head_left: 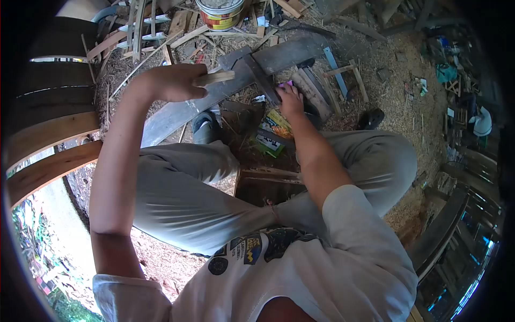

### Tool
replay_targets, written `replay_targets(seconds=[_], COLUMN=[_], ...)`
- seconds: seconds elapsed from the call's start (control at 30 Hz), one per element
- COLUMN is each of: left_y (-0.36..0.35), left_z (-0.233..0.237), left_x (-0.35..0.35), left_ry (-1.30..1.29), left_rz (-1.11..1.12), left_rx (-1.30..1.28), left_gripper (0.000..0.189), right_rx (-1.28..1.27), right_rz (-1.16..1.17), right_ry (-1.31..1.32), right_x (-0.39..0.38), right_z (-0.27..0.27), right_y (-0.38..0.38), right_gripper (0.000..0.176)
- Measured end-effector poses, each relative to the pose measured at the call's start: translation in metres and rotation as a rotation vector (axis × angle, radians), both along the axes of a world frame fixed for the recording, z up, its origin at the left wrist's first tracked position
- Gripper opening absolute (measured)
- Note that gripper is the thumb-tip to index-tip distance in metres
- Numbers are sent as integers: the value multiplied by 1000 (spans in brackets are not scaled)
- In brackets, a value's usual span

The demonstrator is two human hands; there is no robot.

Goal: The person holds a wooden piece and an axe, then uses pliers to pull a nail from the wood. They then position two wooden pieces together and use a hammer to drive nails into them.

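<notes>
A short, pale strip of wood (215, 78) sticks out to the right from my left hand (174, 84), whose fingers are closed on its near end. This hand is raised above a long grey plank (185, 110) that lies slantwise on the ground. My right hand (291, 101) reaches down beside a dark upright wooden bar (261, 79). Its fingers are bent over a small bright pink item (286, 85), mostly hidden by them, so its kind does not show. Just below lie a yellow packet (278, 124) and a green packet (267, 145).
A blue handsaw blade (336, 73) lies to the right, next to a thin wooden frame (358, 80). Behind the plank stands a paint bucket (221, 16) among scattered wood offcuts. My bent legs frame a wooden box (268, 174). Shavings cover the ground.
</notes>
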State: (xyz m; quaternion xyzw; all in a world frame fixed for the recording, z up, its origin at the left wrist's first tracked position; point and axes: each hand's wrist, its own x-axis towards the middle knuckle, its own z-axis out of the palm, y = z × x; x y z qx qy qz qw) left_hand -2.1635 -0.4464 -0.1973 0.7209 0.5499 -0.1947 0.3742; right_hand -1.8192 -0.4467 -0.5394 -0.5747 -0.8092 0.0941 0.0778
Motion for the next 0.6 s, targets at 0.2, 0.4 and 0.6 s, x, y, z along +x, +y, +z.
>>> replay_targets(seconds=[0.2, 0.4, 0.6], left_y=[12, 10, 13], left_z=[-1, -5, 9], left_x=[12, 12, 16], left_ry=[-37, -117, -121], left_rz=[44, -1, 26], left_rx=[18, 210, 349], left_gripper=[55, 47, 51], right_rx=[-251, -282, -441], right_rz=[-21, -234, -128], right_ry=[-167, -55, -272], right_x=[-7, -17, -5], right_z=[-21, -65, -71], right_y=[16, -4, -33], right_gripper=[49, 34, 38])
